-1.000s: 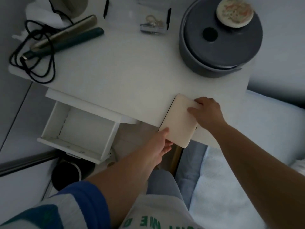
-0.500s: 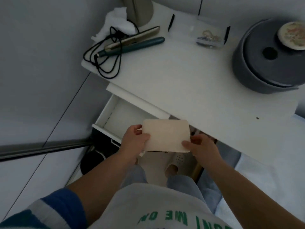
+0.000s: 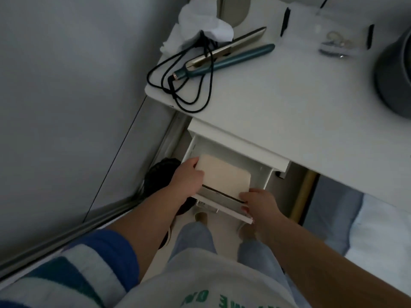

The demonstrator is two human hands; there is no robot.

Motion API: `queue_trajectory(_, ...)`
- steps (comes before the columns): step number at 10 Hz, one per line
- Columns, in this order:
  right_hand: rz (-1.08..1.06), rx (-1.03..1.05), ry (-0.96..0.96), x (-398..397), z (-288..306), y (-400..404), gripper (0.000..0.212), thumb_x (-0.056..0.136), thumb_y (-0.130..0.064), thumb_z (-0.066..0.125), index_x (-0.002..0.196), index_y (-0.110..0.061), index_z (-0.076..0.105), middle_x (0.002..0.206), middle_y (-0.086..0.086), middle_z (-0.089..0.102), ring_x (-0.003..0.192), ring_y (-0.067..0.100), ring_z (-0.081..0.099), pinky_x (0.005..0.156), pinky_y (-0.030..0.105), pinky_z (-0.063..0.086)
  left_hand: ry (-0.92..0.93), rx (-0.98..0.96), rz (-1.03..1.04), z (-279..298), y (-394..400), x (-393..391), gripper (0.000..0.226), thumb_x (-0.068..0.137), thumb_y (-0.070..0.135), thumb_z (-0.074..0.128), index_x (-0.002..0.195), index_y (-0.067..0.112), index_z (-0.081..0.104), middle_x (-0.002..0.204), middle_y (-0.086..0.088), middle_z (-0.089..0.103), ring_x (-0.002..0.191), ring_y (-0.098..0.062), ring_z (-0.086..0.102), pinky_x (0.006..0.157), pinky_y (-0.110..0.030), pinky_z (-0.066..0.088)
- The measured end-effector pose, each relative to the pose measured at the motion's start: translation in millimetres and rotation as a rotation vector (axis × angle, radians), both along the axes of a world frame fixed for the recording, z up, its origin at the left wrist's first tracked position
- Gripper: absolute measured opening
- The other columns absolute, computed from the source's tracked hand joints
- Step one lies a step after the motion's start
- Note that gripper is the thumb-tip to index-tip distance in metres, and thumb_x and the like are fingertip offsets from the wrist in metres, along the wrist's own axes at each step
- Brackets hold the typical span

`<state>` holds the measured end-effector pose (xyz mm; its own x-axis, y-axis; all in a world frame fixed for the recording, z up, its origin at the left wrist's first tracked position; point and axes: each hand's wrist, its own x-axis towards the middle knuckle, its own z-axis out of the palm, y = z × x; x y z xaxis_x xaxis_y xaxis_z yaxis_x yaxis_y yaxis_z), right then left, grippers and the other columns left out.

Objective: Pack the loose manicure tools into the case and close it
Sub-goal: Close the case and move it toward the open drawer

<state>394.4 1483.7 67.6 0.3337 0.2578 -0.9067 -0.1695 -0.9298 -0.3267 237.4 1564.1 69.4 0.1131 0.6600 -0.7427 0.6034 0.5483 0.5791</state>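
The cream manicure case (image 3: 224, 174) is closed, with a dark seam along its near edge. It lies low inside the open white drawer (image 3: 224, 207) under the desk. My left hand (image 3: 186, 176) grips the case's left end. My right hand (image 3: 259, 203) holds its near right corner, fingers over the drawer's front panel. No loose tools are visible.
On the white desk (image 3: 289, 103) lie a teal hair straightener (image 3: 224, 56) with a looped black cord, crumpled tissue (image 3: 200, 21), a clear box of small items (image 3: 333, 45) and a grey round container (image 3: 393, 70) at the right edge. A dark shoe (image 3: 160, 174) sits left of the drawer. Bedding lies at right.
Both hands lifted the closed case off the desk's near edge, carried it left and down, and now hold it inside the open drawer. The view swung left.
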Motion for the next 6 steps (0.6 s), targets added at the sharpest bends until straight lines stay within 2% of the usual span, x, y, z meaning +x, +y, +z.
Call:
queue_trajectory(1, 0.005, -0.069, 0.056, -3, -11, 11, 0.031, 0.08, -0.002, 0.056, 0.111, 0.006, 0.055, 0.083, 0.01, 0.055, 0.065, 0.018, 0.053, 0.063, 0.029, 0.048, 0.05, -0.037, -0.108, -17, 12, 2, 0.042, 0.085, 0.005, 0.036, 0.125, 0.015, 0.047, 0.113, -0.007, 0.056, 0.089, -0.015, 0.049, 0.064, -0.021, 0.039)
queue_trajectory(2, -0.106, -0.113, 0.111, -6, -26, 14, 0.043, 0.08, -0.003, 0.056, 0.121, 0.004, 0.047, 0.091, 0.011, 0.051, 0.067, 0.016, 0.05, 0.059, 0.028, 0.048, 0.155, -0.103, -0.252, -42, 19, 7, 0.048, 0.087, 0.006, 0.037, 0.135, 0.01, 0.035, 0.134, -0.014, 0.044, 0.117, -0.027, 0.044, 0.09, -0.024, 0.033)
queue_trajectory(3, -0.129, -0.139, 0.109, -6, -46, 15, 0.043, 0.081, -0.005, 0.057, 0.122, 0.004, 0.047, 0.076, 0.005, 0.046, 0.065, 0.016, 0.047, 0.069, 0.033, 0.049, 0.213, -0.141, -0.325, -55, 18, 7, 0.048, 0.087, 0.005, 0.036, 0.136, 0.006, 0.034, 0.14, -0.016, 0.036, 0.125, -0.029, 0.037, 0.097, -0.025, 0.03)
queue_trajectory(4, -0.082, -0.123, 0.034, -9, -57, 16, 0.014, 0.081, -0.01, 0.06, 0.09, 0.001, 0.062, 0.085, 0.011, 0.053, 0.078, 0.026, 0.051, 0.083, 0.038, 0.044, 0.229, -0.177, -0.336, -67, 15, 6, 0.046, 0.086, 0.004, 0.035, 0.132, 0.007, 0.039, 0.131, -0.016, 0.045, 0.116, -0.028, 0.045, 0.087, -0.024, 0.035)
queue_trajectory(5, -0.096, -0.104, 0.025, -9, -61, 14, 0.023, 0.08, -0.012, 0.065, 0.062, -0.014, 0.05, 0.069, 0.006, 0.049, 0.062, 0.018, 0.047, 0.056, 0.027, 0.038, 0.249, -0.195, -0.384, -73, 18, 7, 0.036, 0.086, 0.006, 0.037, 0.119, 0.001, 0.05, 0.121, -0.019, 0.053, 0.107, -0.03, 0.05, 0.08, -0.027, 0.039)
queue_trajectory(6, -0.085, -0.104, 0.067, -7, -58, 9, 0.023, 0.079, -0.013, 0.066, 0.063, -0.015, 0.051, 0.067, 0.004, 0.048, 0.065, 0.019, 0.048, 0.063, 0.03, 0.041, 0.258, -0.219, -0.38, -71, 19, 9, 0.035, 0.088, 0.009, 0.039, 0.121, 0.003, 0.05, 0.123, -0.018, 0.052, 0.107, -0.03, 0.051, 0.08, -0.028, 0.039)
